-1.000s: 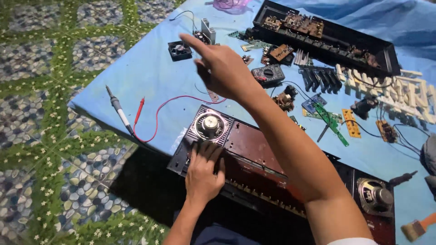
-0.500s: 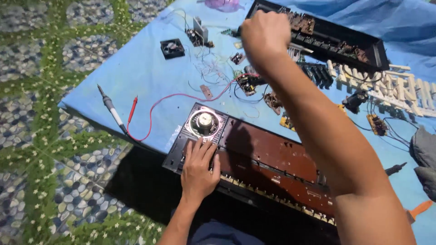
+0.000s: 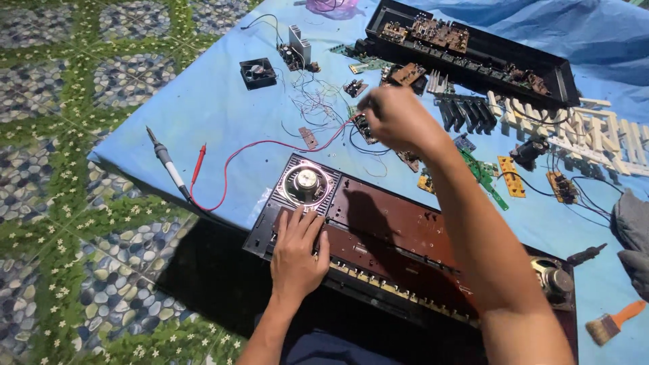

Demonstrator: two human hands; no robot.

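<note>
Head view: left hand [image 3: 297,253] lies flat, fingers spread, on the opened keyboard chassis [image 3: 405,253] – its long axis runs left to lower right, round speaker [image 3: 306,184] just beyond the fingertips. Right hand [image 3: 399,122] hovers curled over loose circuit boards [image 3: 409,160]; what it pinches, I cannot tell. Black casing [image 3: 561,81] beyond holds more boards.

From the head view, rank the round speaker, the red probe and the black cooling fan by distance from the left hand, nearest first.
1. Round speaker: just above the left hand, set in the opened keyboard case.
2. Red probe: up and left, on the blue cloth.
3. Black cooling fan: far up, near the cloth's top edge.
</note>
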